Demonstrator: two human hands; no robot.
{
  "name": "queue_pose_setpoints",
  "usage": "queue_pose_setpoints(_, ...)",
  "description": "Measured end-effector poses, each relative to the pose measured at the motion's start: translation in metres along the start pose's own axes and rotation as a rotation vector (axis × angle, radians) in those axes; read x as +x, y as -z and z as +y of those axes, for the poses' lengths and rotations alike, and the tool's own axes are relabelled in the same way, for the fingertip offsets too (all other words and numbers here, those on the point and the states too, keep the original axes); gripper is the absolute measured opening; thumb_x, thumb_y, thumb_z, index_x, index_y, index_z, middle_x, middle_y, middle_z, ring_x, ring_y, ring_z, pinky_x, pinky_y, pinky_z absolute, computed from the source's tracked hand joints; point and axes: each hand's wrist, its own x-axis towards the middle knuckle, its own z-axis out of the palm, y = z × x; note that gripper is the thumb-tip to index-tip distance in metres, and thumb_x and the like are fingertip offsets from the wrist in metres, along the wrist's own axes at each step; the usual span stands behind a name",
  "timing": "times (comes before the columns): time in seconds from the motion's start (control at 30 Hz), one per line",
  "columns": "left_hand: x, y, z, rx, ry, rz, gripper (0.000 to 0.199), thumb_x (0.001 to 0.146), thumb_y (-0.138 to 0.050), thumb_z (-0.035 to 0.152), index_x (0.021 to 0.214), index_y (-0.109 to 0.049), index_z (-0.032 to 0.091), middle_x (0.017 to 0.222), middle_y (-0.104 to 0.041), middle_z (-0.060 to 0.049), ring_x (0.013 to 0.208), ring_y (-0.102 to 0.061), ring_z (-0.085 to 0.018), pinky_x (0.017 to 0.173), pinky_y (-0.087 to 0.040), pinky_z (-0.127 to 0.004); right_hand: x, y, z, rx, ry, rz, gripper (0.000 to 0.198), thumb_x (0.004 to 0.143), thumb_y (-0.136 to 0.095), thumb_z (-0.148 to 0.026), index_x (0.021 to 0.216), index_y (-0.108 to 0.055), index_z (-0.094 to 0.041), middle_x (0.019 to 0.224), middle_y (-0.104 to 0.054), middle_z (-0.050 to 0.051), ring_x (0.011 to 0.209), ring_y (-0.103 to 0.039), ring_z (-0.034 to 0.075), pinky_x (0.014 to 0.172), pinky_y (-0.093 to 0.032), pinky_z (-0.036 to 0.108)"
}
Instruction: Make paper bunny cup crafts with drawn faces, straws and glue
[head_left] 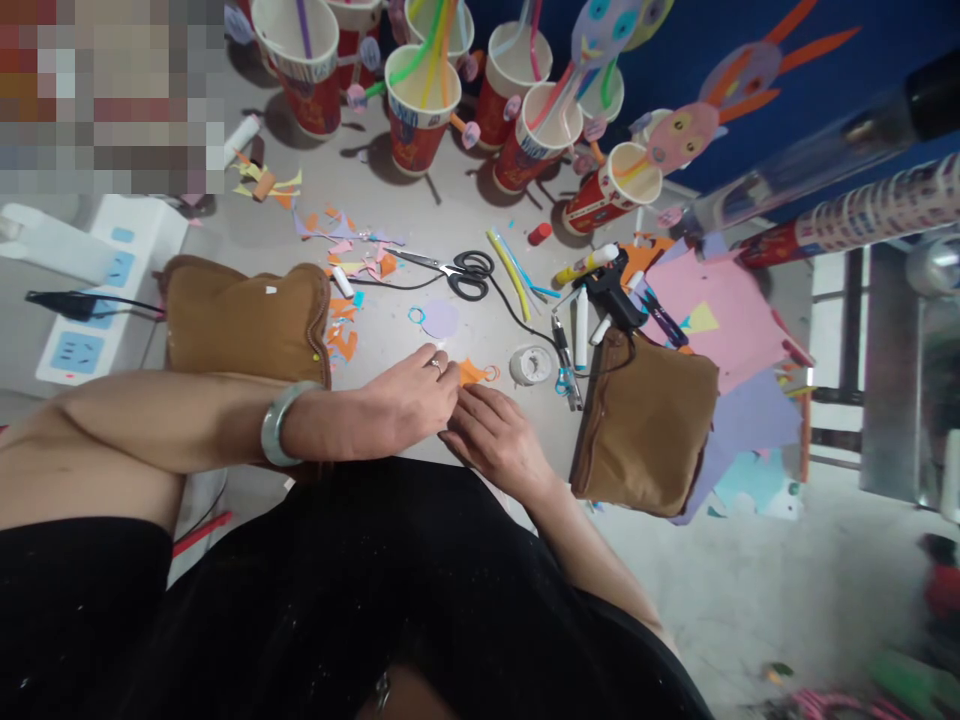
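My left hand (409,400), with a ring and a pale bangle on the wrist, meets my right hand (496,440) at the table's near edge. Both have curled fingers closed at a small orange paper piece (472,372), which sticks out between them. Part of it is hidden by the fingers. A round lilac paper disc (441,318) lies just beyond my left hand, beside a small blue ring (416,315). Black-handled scissors (469,275) rest farther back with blades apart. To the right of my right hand sits a white tape roll (531,366).
Several decorated paper cups (424,110) with straws stand along the back. Brown cushions (244,315) flank the work area. A black glue gun (616,290), pens (582,330), yellow straws (510,275) and pink paper (720,310) lie right. A power strip (112,285) is left.
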Motion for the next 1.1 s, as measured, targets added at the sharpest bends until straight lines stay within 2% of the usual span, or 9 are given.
queue_pose_setpoints(0.13,0.000,0.003,-0.001,-0.010,-0.011,-0.032,0.031,0.097,-0.049,0.012,0.113,-0.076,0.008,0.113,-0.072,-0.016,0.101,-0.064,-0.028,0.091,-0.042,-0.039,-0.001,-0.003,0.000,0.012,-0.045,0.047,0.035,0.098,-0.064,-0.034,0.129,-0.070,-0.019,0.128,-0.075,0.017,0.125,-0.069,0.034,0.105,-0.061,0.055)
queue_pose_setpoints(0.27,0.001,0.006,0.000,-0.021,-0.021,-0.076,0.029,0.098,-0.055,0.019,0.114,-0.077,0.008,0.117,-0.072,-0.018,0.107,-0.063,-0.030,0.093,-0.043,-0.039,0.001,0.001,0.001,0.039,-0.088,0.015,0.039,0.099,-0.062,-0.035,0.134,-0.066,-0.018,0.134,-0.072,0.019,0.129,-0.067,0.033,0.105,-0.061,0.055)
queue_pose_setpoints(0.43,0.003,0.008,0.000,-0.079,-0.042,-0.121,0.042,0.101,-0.057,0.035,0.129,-0.070,0.006,0.129,-0.070,-0.022,0.116,-0.062,-0.031,0.099,-0.042,-0.041,0.017,0.043,0.023,-0.050,-0.146,0.055,0.031,0.100,-0.059,-0.032,0.129,-0.069,-0.025,0.126,-0.076,0.013,0.120,-0.071,0.031,0.103,-0.060,0.054)
queue_pose_setpoints(0.6,0.007,0.013,-0.005,-0.089,-0.057,-0.209,0.057,0.102,-0.057,0.048,0.133,-0.068,0.002,0.137,-0.066,-0.028,0.123,-0.061,-0.038,0.100,-0.042,-0.044,0.070,0.084,0.071,-0.286,-0.329,0.068,0.031,0.100,-0.052,-0.029,0.127,-0.067,-0.023,0.134,-0.070,0.016,0.131,-0.060,0.038,0.110,-0.045,0.065)
queue_pose_setpoints(0.77,0.009,0.016,-0.006,-0.104,-0.037,-0.207,0.061,0.101,-0.059,0.050,0.136,-0.065,0.001,0.139,-0.065,-0.029,0.124,-0.061,-0.036,0.097,-0.043,-0.040,0.135,0.068,0.131,-0.349,-0.344,-0.006,0.026,0.096,-0.044,-0.011,0.099,-0.070,-0.015,0.108,-0.074,0.016,0.125,-0.059,0.038,0.107,-0.039,0.070)
queue_pose_setpoints(0.87,0.009,0.017,-0.006,-0.111,-0.032,-0.209,0.061,0.101,-0.058,0.051,0.136,-0.065,0.001,0.140,-0.064,-0.029,0.121,-0.062,-0.035,0.095,-0.043,-0.039,0.160,0.048,0.162,-0.293,-0.316,0.029,0.026,0.094,-0.052,-0.013,0.070,-0.062,-0.015,0.087,-0.074,0.013,0.112,-0.065,0.032,0.105,-0.040,0.067)
queue_pose_setpoints(0.9,0.009,0.017,-0.006,-0.110,-0.034,-0.208,0.062,0.101,-0.058,0.051,0.136,-0.065,0.001,0.140,-0.064,-0.029,0.120,-0.063,-0.034,0.095,-0.043,-0.039,0.165,0.044,0.169,-0.251,-0.303,0.063,0.034,0.096,-0.055,-0.018,0.062,-0.056,-0.017,0.080,-0.072,0.011,0.106,-0.066,0.027,0.104,-0.042,0.062)
queue_pose_setpoints(1.0,0.009,0.016,-0.007,-0.093,-0.042,-0.190,0.062,0.101,-0.057,0.052,0.135,-0.065,0.001,0.139,-0.064,-0.029,0.116,-0.064,-0.034,0.092,-0.044,-0.039,0.170,0.043,0.176,-0.217,-0.323,0.082,0.054,0.103,-0.049,-0.030,0.051,-0.043,-0.019,0.068,-0.067,0.006,0.095,-0.066,0.015,0.096,-0.044,0.047)
queue_pose_setpoints(1.1,0.009,0.014,-0.007,-0.078,-0.038,-0.178,0.062,0.100,-0.059,0.053,0.132,-0.067,0.001,0.133,-0.066,-0.027,0.112,-0.064,-0.033,0.089,-0.045,-0.039,0.160,0.056,0.150,-0.366,-0.345,-0.004,0.044,0.100,-0.048,-0.019,0.056,-0.052,-0.020,0.072,-0.068,0.007,0.097,-0.067,0.023,0.099,-0.042,0.053)
